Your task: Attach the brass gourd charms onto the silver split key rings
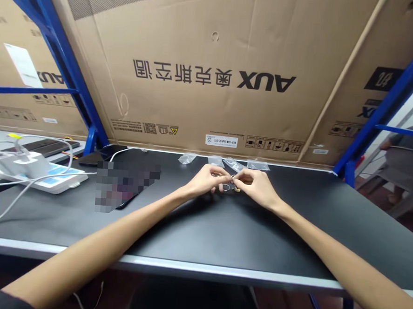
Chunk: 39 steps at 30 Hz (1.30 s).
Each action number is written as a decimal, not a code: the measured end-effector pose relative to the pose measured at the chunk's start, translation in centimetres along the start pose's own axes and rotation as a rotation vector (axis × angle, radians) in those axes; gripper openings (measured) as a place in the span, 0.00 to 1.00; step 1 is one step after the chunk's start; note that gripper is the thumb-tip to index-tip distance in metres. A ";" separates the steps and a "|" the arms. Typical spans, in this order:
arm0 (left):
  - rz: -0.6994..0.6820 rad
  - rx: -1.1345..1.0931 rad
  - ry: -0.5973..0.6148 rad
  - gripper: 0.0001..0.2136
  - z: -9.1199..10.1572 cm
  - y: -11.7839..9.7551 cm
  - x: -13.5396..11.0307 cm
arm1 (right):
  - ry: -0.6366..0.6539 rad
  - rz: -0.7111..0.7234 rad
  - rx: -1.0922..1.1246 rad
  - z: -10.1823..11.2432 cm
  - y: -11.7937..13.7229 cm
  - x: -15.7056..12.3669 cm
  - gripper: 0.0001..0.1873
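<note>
Two hands together mid-table: left hand (205,180) and right hand (255,185) curled, fingertips pinched on small metal rings (227,187), detail too small to tell, forearms angled inward to keep them close over the black tabletop (257,241), four clear plastic bags (233,164) just beyond

Even indoor light, soft shadow under hands (205,181) (257,185), edges bowed, one pixelated patch (125,187)

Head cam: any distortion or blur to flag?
Head view: wide-angle distortion bows the desk's front edge and splays the blue shelf uprights; a pixelated mosaic patch hides something; the small metal ring looks soft.
</note>
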<state>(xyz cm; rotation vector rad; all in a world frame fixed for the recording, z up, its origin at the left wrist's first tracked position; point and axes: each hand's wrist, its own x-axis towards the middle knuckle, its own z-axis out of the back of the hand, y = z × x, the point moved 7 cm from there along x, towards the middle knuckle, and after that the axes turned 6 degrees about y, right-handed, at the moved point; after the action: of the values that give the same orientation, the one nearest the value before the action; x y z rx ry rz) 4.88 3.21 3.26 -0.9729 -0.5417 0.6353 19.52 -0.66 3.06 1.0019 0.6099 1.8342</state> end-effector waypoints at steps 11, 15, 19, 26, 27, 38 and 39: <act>-0.052 -0.101 0.055 0.13 -0.4 -0.2 0.0 | 0.007 0.114 -0.043 0.2 1.3 -0.2 0.08; -0.043 -0.060 0.055 0.12 -0.6 -0.1 -0.1 | 0.019 0.139 -0.060 0.1 1.3 -0.4 0.08; -0.170 0.217 -0.127 0.06 0.1 -0.9 -0.3 | -0.038 0.084 -0.084 0.8 1.2 -0.3 0.08; -0.376 0.420 -0.163 0.06 -0.1 -1.4 -0.3 | -0.048 0.073 -0.045 1.1 1.7 -0.2 0.09; -0.373 0.416 -0.150 0.06 -0.1 -1.3 -0.3 | -0.042 0.083 -0.048 1.0 1.7 -0.2 0.09; -0.168 0.099 -0.264 0.10 0.6 0.1 -0.1 | 0.088 0.419 -0.579 -1.7 3.3 -1.3 0.13; -0.163 0.072 -0.267 0.11 0.8 0.2 0.0 | 0.100 0.424 -0.574 -1.9 3.3 -1.3 0.13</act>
<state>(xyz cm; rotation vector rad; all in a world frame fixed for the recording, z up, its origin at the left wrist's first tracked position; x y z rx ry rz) 4.31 3.76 3.44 -0.7713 -0.8206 0.6379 16.62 -3.26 4.02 0.6791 -0.0999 2.2565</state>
